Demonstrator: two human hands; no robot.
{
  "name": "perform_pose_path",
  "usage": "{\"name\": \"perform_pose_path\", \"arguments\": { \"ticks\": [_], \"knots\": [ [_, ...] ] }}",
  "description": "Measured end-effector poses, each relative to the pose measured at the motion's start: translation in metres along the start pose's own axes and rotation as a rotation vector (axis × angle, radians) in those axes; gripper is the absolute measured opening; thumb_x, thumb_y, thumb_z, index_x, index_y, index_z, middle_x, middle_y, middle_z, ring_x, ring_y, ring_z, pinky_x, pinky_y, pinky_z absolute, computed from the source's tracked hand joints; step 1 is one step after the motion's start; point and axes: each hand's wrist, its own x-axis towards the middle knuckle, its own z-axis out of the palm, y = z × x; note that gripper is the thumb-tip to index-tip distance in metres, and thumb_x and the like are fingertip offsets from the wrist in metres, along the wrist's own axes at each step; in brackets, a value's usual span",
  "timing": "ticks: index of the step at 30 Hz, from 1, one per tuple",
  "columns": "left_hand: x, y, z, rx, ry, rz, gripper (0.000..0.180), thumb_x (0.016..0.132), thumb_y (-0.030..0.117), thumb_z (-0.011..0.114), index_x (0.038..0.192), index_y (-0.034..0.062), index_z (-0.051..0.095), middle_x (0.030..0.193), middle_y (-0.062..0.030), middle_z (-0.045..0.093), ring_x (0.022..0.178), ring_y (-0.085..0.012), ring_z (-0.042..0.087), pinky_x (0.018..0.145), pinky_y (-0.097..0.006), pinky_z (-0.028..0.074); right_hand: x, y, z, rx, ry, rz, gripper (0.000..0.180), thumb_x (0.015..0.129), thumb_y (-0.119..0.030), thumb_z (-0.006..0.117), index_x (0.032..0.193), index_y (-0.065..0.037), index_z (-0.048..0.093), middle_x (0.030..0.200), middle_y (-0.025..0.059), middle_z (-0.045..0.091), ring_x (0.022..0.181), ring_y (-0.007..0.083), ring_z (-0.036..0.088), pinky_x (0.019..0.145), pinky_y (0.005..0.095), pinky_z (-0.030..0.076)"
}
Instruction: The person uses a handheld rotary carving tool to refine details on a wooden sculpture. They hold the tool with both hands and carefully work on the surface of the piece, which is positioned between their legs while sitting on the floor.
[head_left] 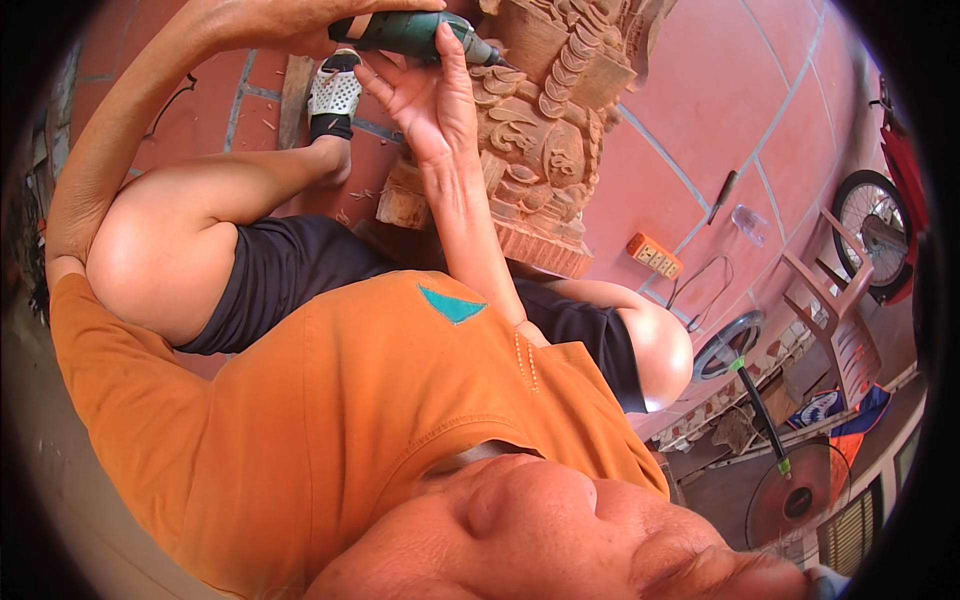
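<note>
The left hand (300, 25) grips a green handheld rotary tool (415, 32) against the reddish-brown carved wooden statue (545, 140), the open right hand (425, 95) steadying it

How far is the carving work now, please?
Done: the carving already shows deep scales and scrolls. In hand: the left hand holds a green rotary tool against its top, and the right hand steadies the tool. Left: I cannot tell.
</note>
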Motion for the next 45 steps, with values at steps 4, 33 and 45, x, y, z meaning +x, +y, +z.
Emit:
{"name": "perform_pose_path", "arguments": {
  "ticks": [4, 33, 45],
  "knots": [
    [-0.002, -0.001, 0.003, 0.009, 0.036, 0.015, 0.089, 0.078, 0.008, 0.074, 0.156, 0.0112, 0.033, 0.088, -0.0183, 0.059, 0.081, -0.0366, 0.061, 0.071, -0.045, 0.049, 0.0, 0.002, 0.002, -0.003, 0.003, 0.001, 0.052, 0.092, -0.038, 0.074, 0.128, -0.006, 0.056, 0.12, 0.0148, 0.066, 0.115, 0.037, 0.064, 0.095, 0.058, 0.057],
    [-0.011, -0.01, 0.014, -0.042, -0.034, -0.068, 0.092, 0.078, 0.007, 0.072, 0.158, 0.0142, 0.028, 0.089, -0.0157, 0.06, 0.083, -0.0339, 0.063, 0.073, -0.044, 0.049, 0.005, 0.004, 0.003, -0.069, 0.0, 0.034, 0.057, 0.093, -0.041, 0.072, 0.133, -0.007, 0.051, 0.126, 0.0186, 0.062, 0.119, 0.0397, 0.062, 0.096, 0.0563, 0.056],
    [-0.012, -0.002, 0.008, -0.075, -0.127, -0.16, 0.087, 0.083, 0.015, 0.07, 0.159, 0.0166, 0.027, 0.096, -0.015, 0.063, 0.089, -0.0342, 0.065, 0.077, -0.044, 0.05, 0.005, 0.006, 0.003, -0.076, 0.01, 0.046, 0.057, 0.092, -0.04, 0.073, 0.134, -0.008, 0.051, 0.126, 0.0181, 0.062, 0.119, 0.0405, 0.062, 0.096, 0.0571, 0.056]
  ]
}}
